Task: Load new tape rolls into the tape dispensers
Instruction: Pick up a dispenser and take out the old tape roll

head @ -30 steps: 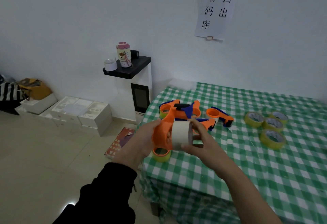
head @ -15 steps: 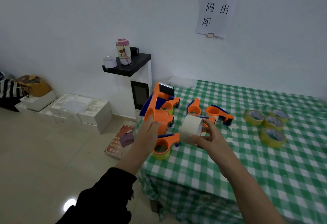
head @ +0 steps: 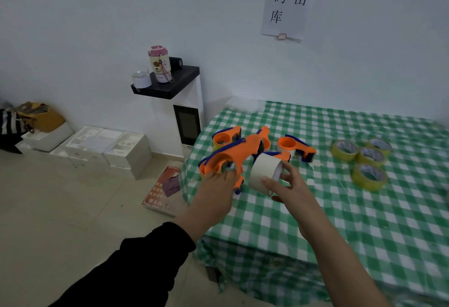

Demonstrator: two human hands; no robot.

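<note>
My left hand [head: 217,189] grips an orange and blue tape dispenser [head: 233,155] by its round hub, just above the table's left corner. My right hand [head: 289,186] holds a wide cream tape roll [head: 264,172] beside that dispenser, thumb on its outer face and fingers at its open end. Other orange dispensers lie behind: one at the far left [head: 224,138], one to the right [head: 297,145]. Several yellow tape rolls [head: 368,164] lie flat further right on the cloth.
The table wears a green and white checked cloth [head: 340,221]. Left of it stands a white appliance with a black shelf [head: 178,83] carrying a bottle and a cup. White boxes [head: 107,149] and a red booklet [head: 164,189] lie on the floor.
My left hand has lowered the orange dispenser from an upright tilt to a flatter pose over the table corner. My right hand has kept the cream roll beside it and turned it slightly.
</note>
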